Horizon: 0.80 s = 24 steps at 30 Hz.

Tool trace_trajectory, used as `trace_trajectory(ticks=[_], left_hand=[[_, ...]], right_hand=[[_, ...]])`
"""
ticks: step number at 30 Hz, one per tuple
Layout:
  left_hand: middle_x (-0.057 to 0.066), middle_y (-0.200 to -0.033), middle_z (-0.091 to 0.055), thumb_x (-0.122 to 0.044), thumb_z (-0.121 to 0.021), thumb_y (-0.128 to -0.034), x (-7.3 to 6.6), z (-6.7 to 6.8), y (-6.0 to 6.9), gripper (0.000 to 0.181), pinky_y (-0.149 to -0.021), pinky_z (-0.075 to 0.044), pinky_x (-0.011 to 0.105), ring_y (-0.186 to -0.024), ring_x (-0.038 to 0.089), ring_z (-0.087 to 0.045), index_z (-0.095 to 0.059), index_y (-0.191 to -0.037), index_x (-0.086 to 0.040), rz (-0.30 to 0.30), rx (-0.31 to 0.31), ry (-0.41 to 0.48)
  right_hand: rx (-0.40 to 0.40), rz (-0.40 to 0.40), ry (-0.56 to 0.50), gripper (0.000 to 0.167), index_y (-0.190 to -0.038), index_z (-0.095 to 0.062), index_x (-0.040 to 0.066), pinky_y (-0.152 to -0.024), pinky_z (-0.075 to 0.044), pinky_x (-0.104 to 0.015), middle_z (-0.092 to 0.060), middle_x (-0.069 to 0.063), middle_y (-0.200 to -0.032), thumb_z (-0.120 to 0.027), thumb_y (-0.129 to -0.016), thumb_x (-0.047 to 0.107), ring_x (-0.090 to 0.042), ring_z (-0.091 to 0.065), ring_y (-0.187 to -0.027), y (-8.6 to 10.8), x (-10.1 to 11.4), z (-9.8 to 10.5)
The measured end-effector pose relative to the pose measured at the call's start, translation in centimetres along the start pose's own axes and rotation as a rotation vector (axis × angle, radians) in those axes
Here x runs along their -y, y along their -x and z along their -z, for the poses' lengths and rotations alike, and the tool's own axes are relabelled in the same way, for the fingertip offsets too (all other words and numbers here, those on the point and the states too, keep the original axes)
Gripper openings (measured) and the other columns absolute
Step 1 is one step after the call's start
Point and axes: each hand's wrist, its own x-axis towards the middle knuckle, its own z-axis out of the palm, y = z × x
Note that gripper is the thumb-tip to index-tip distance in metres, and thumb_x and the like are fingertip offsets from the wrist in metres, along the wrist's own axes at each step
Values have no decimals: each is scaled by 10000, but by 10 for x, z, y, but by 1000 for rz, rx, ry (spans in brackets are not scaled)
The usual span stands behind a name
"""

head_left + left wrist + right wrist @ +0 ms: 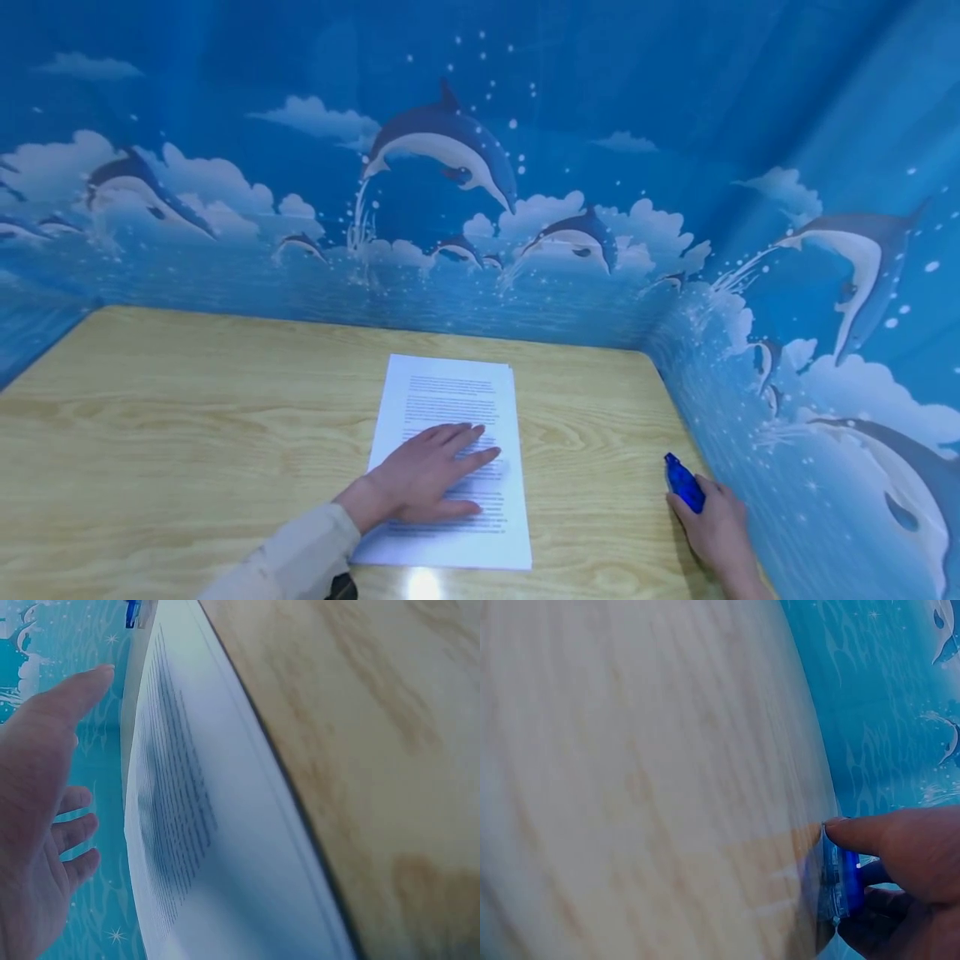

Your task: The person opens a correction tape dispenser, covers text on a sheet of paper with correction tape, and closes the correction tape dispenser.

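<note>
Printed sheets of paper [450, 392] lie on the wooden table in the head view, their edges slightly offset like a small stack. My left hand [431, 475] is over the text with its fingers spread; in the left wrist view the left hand [45, 787] shows its thumb and fingers extended beside the paper [247, 877]. At the table's right side my right hand [716, 525] grips a small blue object [684, 483] between thumb and fingers. The right wrist view shows the right hand [915, 870] pinching that blue object [847, 881] at the table edge.
The wooden table [187, 417] extends left of the paper and between the two hands. A blue curtain [525, 292] printed with dolphins and clouds stands along the table's back edge and right side. Light reflects on the table near the front.
</note>
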Motion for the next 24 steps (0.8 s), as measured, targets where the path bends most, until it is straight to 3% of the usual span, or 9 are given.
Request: trace_trajectory(ticks=[7, 13, 24], left_hand=[[114, -1515, -325, -578, -454, -939, 8, 2, 1, 711, -1081, -307, 432, -1368, 269, -313, -310, -1507, -176, 25, -38, -9], [123, -1535, -280, -552, -466, -950, 16, 7, 8, 699, -1086, -293, 452, -1383, 281, -284, -293, -1513, -175, 62, -7, 17], [127, -1539, -267, -571, -469, -941, 35, 15, 26, 715, -1087, -283, 472, -1380, 302, -281, -295, -1513, -178, 163, -5, -7]], right_hand=[[7, -42, 12, 757, -1305, -351, -236, -926, -339, -644, -351, -460, -1220, -599, -934, 375, -581, -361, -1122, -6, 2, 0], [-1, -19, 5, 761, -1299, -373, -231, -893, -386, -625, -407, -455, -1198, -601, -928, 393, -559, -426, -1094, -7, 8, -2], [-21, 32, -85, 728, -1361, -368, -167, -917, -370, -627, -380, -402, -1276, -619, -925, 359, -536, -413, -1149, -8, 50, 1]])
